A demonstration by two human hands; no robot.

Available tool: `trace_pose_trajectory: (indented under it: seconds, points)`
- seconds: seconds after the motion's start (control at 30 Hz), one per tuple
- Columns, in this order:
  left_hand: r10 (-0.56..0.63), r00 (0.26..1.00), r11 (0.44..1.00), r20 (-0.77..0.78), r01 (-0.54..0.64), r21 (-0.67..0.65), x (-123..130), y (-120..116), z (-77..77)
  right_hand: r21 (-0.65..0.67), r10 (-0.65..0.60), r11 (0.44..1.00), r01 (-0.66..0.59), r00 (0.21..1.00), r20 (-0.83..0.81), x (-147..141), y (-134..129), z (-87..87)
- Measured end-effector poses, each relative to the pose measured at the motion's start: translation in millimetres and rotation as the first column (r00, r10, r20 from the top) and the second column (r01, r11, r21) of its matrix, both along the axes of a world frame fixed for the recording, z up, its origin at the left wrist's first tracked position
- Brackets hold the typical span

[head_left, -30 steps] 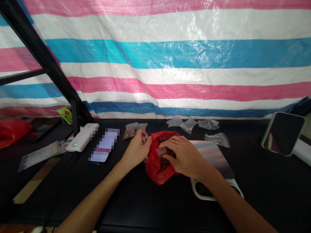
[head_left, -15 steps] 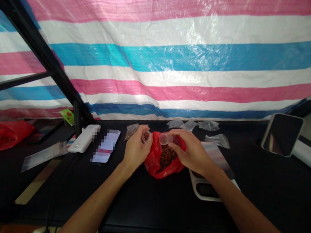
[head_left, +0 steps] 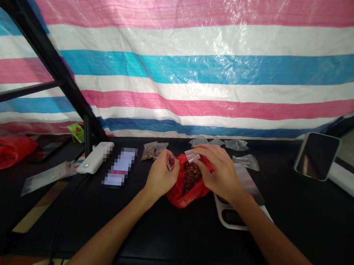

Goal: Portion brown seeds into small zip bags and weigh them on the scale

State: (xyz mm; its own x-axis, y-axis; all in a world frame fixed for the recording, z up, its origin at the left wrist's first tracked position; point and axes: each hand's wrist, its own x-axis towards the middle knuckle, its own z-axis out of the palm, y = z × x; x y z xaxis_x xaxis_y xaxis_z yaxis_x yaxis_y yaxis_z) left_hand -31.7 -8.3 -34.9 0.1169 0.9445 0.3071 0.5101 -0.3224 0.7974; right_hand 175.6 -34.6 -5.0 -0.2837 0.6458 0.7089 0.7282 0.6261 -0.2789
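A red plastic bag (head_left: 180, 200) stands on the black table with its mouth spread, full of small brown pieces like seeds or dried spice (head_left: 192, 175). My right hand (head_left: 218, 168) is closed on a small clear plastic cup (head_left: 192, 155), tilted above the bag's far rim. To the bag's left, my left hand (head_left: 163, 174) is curled around a small clear plastic bag (head_left: 171, 162), its mouth held partly open. Beyond that hand lie small filled packets (head_left: 149, 151). A kitchen scale (head_left: 226, 224) sits partly under my right forearm.
Several clear plastic bags (head_left: 236, 145) lie along the back of the table. A phone (head_left: 120, 167) and a white device (head_left: 95, 157) are to the left, near a flat clear bag (head_left: 47, 177). At right stands a dark-screened device (head_left: 317, 156). Striped sheeting (head_left: 200, 69) hangs behind.
The cup in my right hand has turned from facing me to lying tilted over the red bag. My left hand has shifted slightly right, closer to the bag, uncovering the packets behind it.
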Motion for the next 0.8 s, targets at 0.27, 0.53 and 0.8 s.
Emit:
trace_pose_trajectory:
  seconds: [0.27, 0.53, 0.8]
  points:
    - [-0.062, 0.998, 0.978, -0.018, 0.057, -0.200, -7.5, 11.1, -14.9, -0.328, -0.050, 0.930, 0.169, 0.939, 0.341, 6.9, 4.9, -8.8]
    - [0.011, 0.994, 0.999, 0.108, -0.014, 0.031, -17.5, 22.9, -9.6, -0.350, 0.011, 0.929, 0.119, 0.937, 0.349, -1.7, 0.7, -15.0]
    - [0.118, 0.993, 0.965, 0.028, -0.122, 0.233, -25.9, 18.9, -1.1, -0.166, -0.247, 0.932, 0.321, 0.902, 0.355, -6.8, 4.4, -20.1]
